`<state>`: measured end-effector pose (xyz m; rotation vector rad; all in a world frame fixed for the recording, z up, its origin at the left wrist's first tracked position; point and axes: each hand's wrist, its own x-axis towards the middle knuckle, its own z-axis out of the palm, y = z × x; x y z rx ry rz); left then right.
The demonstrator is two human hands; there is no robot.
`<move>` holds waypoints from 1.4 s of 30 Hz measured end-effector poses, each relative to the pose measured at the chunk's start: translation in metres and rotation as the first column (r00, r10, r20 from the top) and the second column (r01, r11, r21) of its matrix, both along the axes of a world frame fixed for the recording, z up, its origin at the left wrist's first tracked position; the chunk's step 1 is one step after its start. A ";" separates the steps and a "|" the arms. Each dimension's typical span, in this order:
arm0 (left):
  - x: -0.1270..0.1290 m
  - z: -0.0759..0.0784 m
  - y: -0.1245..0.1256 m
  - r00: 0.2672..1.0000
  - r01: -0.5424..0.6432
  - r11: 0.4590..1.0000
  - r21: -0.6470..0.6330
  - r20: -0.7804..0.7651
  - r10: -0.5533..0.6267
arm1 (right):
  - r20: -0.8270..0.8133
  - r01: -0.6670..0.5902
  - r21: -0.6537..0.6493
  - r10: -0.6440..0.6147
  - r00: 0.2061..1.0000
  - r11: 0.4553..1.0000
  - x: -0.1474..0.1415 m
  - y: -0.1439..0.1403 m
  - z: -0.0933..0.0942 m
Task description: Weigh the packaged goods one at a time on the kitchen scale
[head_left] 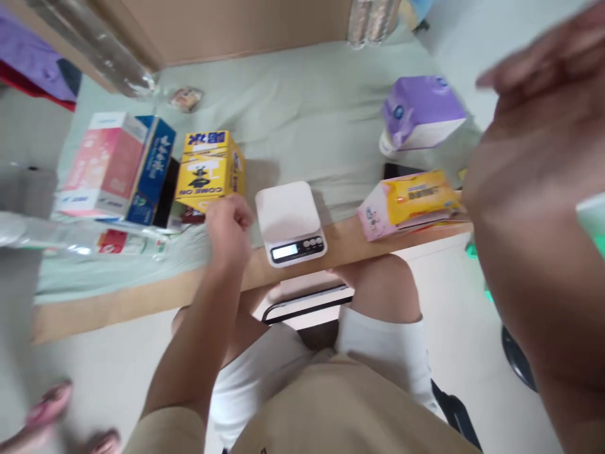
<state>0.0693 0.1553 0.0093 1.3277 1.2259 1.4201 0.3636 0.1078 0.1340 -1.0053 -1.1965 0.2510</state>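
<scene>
My left hand [230, 228] is curled closed at the near right corner of a yellow box [204, 165] printed "COME ON"; whether anything is inside the fingers is hidden. Just right of that hand lies a white kitchen scale [289, 217] with a lit display and a bare platform. My right hand [551, 79] is raised close to the camera at the right, smeared by motion, its fingers stretched out and holding nothing visible. Below it on the table are a purple box [423, 110] and a yellow-and-pink packet [411, 200].
At the left stand a pink-and-white box [106, 165] and a blue box [154, 167], with a clear plastic bottle [61, 236] lying before them. A small wrapped snack [186, 99] lies farther back. Cardboard [255, 28] closes off the rear. Another person's foot [50, 403] shows lower left.
</scene>
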 end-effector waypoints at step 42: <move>-0.109 -0.084 0.060 0.981 -0.150 0.988 -0.020 0.122 0.151 | -0.135 -0.282 -0.443 0.248 0.959 0.851 -0.190 0.031 -0.162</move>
